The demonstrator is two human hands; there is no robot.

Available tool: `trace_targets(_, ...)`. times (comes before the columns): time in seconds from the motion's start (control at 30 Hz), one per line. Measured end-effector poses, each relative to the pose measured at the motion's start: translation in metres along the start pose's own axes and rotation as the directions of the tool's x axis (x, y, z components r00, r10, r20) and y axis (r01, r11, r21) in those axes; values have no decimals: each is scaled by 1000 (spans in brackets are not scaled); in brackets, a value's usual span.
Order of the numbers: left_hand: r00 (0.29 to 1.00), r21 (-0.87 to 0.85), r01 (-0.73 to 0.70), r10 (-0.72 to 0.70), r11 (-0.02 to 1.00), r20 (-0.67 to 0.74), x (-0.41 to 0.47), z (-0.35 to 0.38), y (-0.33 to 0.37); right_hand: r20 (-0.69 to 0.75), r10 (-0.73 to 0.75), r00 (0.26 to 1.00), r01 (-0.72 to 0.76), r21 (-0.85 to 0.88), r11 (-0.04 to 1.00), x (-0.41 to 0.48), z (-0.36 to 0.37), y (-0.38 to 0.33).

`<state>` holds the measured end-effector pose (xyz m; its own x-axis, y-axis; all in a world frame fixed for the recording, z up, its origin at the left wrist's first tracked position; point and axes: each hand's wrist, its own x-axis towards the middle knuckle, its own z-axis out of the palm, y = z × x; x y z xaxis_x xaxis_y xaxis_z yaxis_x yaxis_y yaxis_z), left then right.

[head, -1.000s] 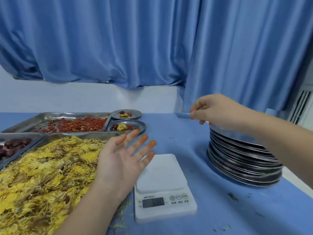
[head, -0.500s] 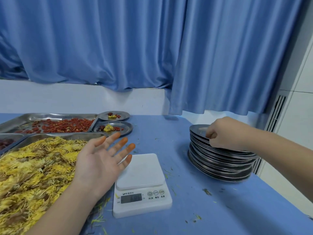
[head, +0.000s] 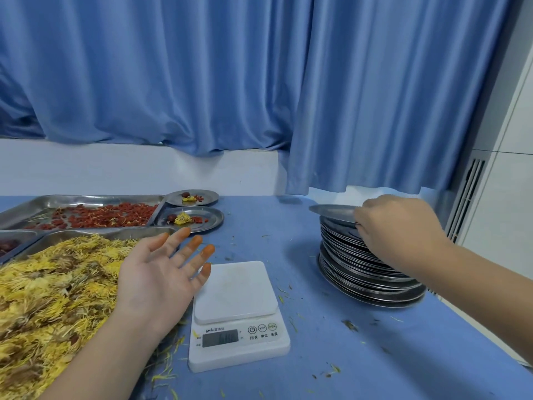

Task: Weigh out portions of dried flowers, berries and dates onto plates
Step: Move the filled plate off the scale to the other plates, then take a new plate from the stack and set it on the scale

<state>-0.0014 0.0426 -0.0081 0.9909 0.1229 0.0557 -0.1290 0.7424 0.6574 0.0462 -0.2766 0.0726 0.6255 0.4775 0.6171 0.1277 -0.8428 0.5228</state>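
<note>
My right hand (head: 401, 229) grips the edge of the top metal plate (head: 331, 210), lifted slightly off a tall stack of plates (head: 363, 272) at the right. My left hand (head: 161, 275) hovers palm up with straight, orange-stained fingers between the tray of yellow dried flowers (head: 43, 290) and the white digital scale (head: 235, 310), whose platform is bare. A tray of red berries (head: 95, 216) lies behind the flowers, and a tray with dark dates (head: 11, 243) shows at the left edge. Two filled plates (head: 196, 219) stand behind the trays.
The blue table (head: 317, 356) carries scattered petals and crumbs around the scale. Blue curtains (head: 259, 82) hang behind, over a white ledge. The table's right edge runs close to the plate stack, beside a white unit with a vent (head: 467, 197).
My right hand dropped onto the plate stack and now lifts the top plate by its edge. The view swung right. My left hand stayed open beside the scale.
</note>
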Motion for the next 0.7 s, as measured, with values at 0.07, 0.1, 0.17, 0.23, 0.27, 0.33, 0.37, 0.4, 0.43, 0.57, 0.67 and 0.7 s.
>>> trace_targets(0.07,1000,6,-10,10,1000,-8,0,0,1,-110,-3,994,12,82,997,-2,-8,-9)
trace_targets(0.1,1000,14,-17,17,1000,-13,0,-1,2,-159,-22,987,41,116,992,-2,-13,-16)
trace_targets(0.17,999,30,-38,39,999,-28,-1,0,3,-253,-86,964,128,156,979,-3,-20,-31)
trace_targets(0.23,995,41,-76,78,996,-59,-2,0,4,-329,-149,932,220,191,957,-5,-24,-48)
trace_targets(0.27,991,53,-102,106,993,-76,-2,0,5,-356,-178,917,263,205,943,-6,-25,-58)
trace_targets(0.33,977,78,-171,179,982,-115,-3,1,8,-395,-225,891,336,237,912,-11,-22,-80)
trace_targets(0.37,967,82,-203,213,976,-141,-3,1,9,-410,-241,880,365,257,895,-14,-19,-91)
trace_targets(0.4,957,79,-227,237,971,-166,-2,2,10,-421,-252,872,388,279,878,-17,-15,-102)
trace_targets(0.43,949,73,-242,251,968,-189,-2,1,11,-425,-260,867,407,302,862,-19,-11,-112)
trace_targets(0.57,939,65,-246,254,967,-232,-2,0,11,-420,-276,864,436,352,828,-25,6,-133)
trace_targets(0.67,940,74,-234,245,969,-238,-1,0,10,-437,-262,860,441,381,812,-27,14,-141)
trace_targets(0.7,941,73,-230,241,970,-239,-1,-1,9,-439,-262,860,445,392,805,-28,16,-143)
